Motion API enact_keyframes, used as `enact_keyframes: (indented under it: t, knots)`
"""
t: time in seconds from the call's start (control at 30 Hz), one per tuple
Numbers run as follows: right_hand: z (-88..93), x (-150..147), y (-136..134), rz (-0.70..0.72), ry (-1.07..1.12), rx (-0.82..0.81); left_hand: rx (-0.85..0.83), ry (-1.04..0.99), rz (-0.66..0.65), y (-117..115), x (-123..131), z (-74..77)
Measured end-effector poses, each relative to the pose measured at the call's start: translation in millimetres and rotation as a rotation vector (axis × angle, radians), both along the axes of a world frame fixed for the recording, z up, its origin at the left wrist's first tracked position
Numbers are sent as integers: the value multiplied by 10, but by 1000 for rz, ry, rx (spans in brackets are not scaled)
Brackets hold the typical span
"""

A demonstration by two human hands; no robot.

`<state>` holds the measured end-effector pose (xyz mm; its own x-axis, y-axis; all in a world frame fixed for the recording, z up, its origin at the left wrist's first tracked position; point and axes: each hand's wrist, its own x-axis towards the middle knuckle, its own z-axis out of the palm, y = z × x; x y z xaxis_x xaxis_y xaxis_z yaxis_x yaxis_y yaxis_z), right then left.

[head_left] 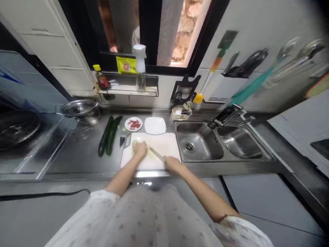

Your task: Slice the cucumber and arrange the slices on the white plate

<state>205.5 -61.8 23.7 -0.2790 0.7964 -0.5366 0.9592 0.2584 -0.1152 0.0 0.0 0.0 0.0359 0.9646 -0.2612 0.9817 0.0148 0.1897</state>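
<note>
A white cutting board (164, 144) lies on the steel counter in front of me. My left hand (140, 150) is closed over a pale green vegetable (134, 143) on the board's left half; its kind is blurred and partly covered by the fingers. My right hand (172, 163) grips a kitchen knife (157, 155) by its handle. The blade slants up and left across the board, its tip close to my left fingers. Pale bits, too blurred to name, lie beside the blade.
Two cucumbers (111, 135) lie left of the board, near a small dark object (122, 140). Behind the board sit a round plate (133, 119) of chopped red pieces and a white square plate (155, 119). A metal pot (84, 111) stands back left; a double sink (200, 159) is right.
</note>
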Motion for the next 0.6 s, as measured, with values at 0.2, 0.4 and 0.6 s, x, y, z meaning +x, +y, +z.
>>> enact_keyframes:
  t: [0.2, 0.4, 0.6]
  knots:
    - [96, -11, -14, -19, 0, -26, -1, -54, 20, 12, -12, -60]
    - [149, -39, -26, -47, 12, -51, 32, -133, 68, 33, -9, -165]
    - [142, -40, -39, -61, 21, -42, 51, -202, 132, 89, -52, -211]
